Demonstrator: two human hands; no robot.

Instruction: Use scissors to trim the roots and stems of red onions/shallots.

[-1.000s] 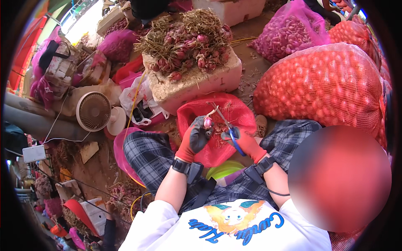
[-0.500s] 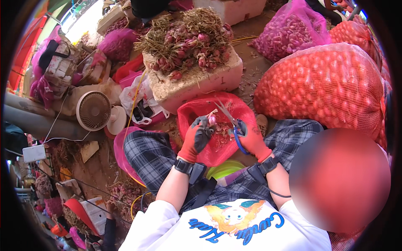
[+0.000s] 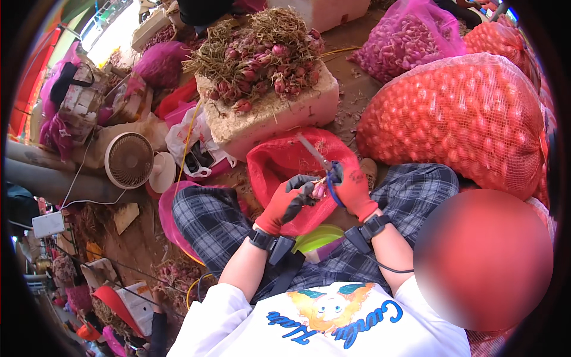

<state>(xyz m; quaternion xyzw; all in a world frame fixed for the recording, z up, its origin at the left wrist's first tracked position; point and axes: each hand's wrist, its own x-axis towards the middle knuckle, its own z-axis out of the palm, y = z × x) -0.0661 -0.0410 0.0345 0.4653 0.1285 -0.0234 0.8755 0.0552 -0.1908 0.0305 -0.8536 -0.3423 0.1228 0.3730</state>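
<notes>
A small pink shallot [image 3: 319,190] is pinched in the fingertips of my left hand [image 3: 286,203], which wears a red and dark grey glove. My right hand [image 3: 355,191], gloved the same way, is closed around the blue handles of a pair of scissors [image 3: 313,152]. Their blades point up and away to the left, and the handle end is close beside the shallot. Both hands are over the mouth of a red mesh sack [image 3: 266,156] between my legs. Part of a lime-green bowl [image 3: 317,239] shows below the sack.
Dried-stem shallot bunches [image 3: 256,62] lie on a foam box [image 3: 285,122] ahead. A big red net sack [image 3: 449,119] of bulbs bulges at right, with a pink sack [image 3: 404,47] behind it. A fan [image 3: 129,160] and white plastic bag [image 3: 193,143] are at left.
My left hand has moved right and slightly down with the shallot, bringing it beside the right hand. The scissor blades, apart before, now look closed together.
</notes>
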